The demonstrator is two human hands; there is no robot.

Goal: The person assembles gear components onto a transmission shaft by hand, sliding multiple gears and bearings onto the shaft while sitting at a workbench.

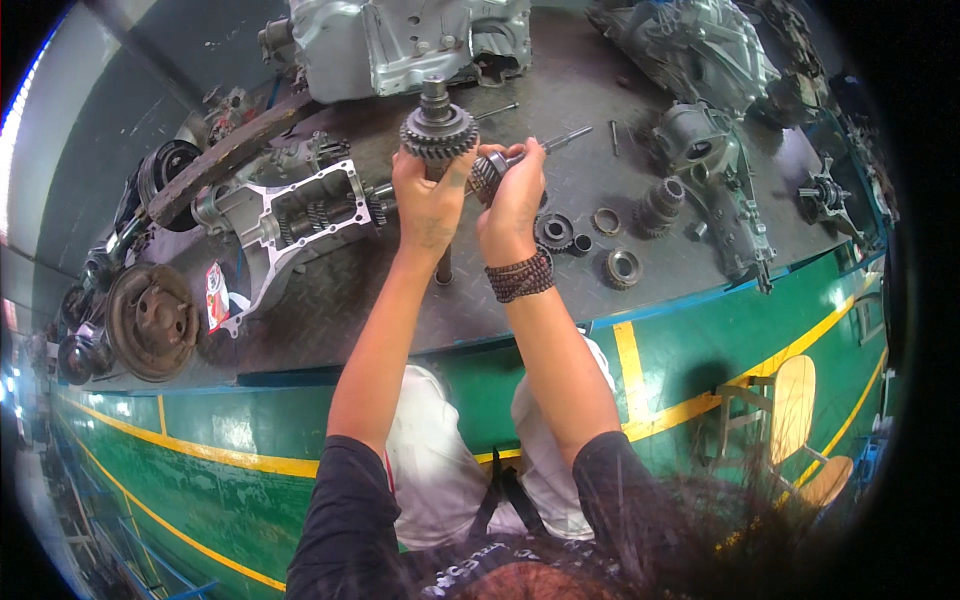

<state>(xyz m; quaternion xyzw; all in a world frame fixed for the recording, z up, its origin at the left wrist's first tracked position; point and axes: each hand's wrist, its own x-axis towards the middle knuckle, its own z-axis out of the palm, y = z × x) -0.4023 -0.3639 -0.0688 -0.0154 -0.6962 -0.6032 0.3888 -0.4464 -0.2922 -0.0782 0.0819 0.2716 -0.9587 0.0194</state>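
Note:
My left hand (430, 200) is closed around a gear shaft (438, 130), held roughly upright with a wide toothed gear near its top. Close beside it, my right hand (512, 200) is wrapped round a smaller gear (487, 174). A thin metal rod (568, 137) sticks out past the right fingers; whether it joins that gear is hidden. Right of my right wrist lie loose parts: a gear ring (553, 231), a small dark sleeve (582, 244), a thin ring (606, 221), a thick bearing-like ring (622, 268) and a standing gear cluster (661, 205).
An opened gearbox housing (265, 215) with gears inside lies left on the metal bench (400, 335). Behind stands a large silver casing (400, 45); more casings (715, 170) are at right. A rusty drum (152, 322) sits at the left edge. A wooden stool (793, 408) stands on the green floor.

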